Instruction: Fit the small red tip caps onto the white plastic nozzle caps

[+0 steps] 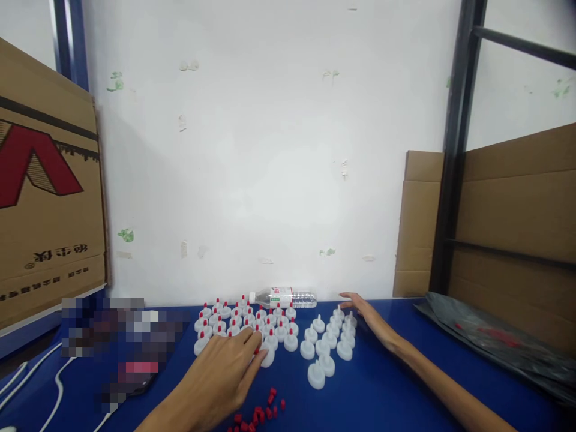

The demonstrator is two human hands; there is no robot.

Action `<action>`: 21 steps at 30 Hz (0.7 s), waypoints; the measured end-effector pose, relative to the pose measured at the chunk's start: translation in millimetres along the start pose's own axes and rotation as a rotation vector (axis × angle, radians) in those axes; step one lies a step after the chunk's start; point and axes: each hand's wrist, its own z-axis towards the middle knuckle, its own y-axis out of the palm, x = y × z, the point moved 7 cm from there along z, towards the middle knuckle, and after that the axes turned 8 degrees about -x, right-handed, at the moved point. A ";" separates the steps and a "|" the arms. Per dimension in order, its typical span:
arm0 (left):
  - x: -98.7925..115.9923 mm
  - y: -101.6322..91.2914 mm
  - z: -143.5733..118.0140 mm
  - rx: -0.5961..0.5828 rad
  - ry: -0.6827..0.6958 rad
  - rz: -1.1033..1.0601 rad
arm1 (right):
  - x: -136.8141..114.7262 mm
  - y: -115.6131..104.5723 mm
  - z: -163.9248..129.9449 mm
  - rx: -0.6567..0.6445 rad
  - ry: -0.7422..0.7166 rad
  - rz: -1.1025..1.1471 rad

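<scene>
My left hand [227, 363] is closed, its thumb and fingers pinching a small red tip cap [257, 350] at the spout of a white nozzle cap [268, 359]. The fingers partly hide both. Behind and left of it stand many white nozzle caps with red tips [290, 342]. Plain white nozzle caps [316, 376] without red tips stand in a group to the right. Over the back of that group is my right hand [357, 305], its fingers apart, close to the spout of a white cap [338, 314]. Loose red tip caps [257, 414] lie at the front edge.
A clear plastic bottle [281, 297] lies on its side against the wall. Cardboard boxes [49, 234] stand at left, with more cardboard [513, 216] at right. A dark plastic bag [499, 342] lies right on the blue table [378, 396]. White cables [58, 384] run at left near a blurred area.
</scene>
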 end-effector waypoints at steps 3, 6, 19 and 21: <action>-2.0 7.2 0.9 0.071 0.025 -0.048 | -21.9 -10.8 -4.6 0.111 -0.060 -0.026; 1.6 11.9 0.0 0.185 0.078 -0.081 | -62.0 -3.6 -22.2 0.152 -0.168 -0.073; 29.3 16.5 -4.1 0.424 0.240 0.048 | -185.5 111.7 -96.8 -0.217 -0.868 -0.404; 28.7 20.1 -3.5 0.384 0.228 0.012 | -185.8 109.3 -98.8 -0.196 -0.893 -0.394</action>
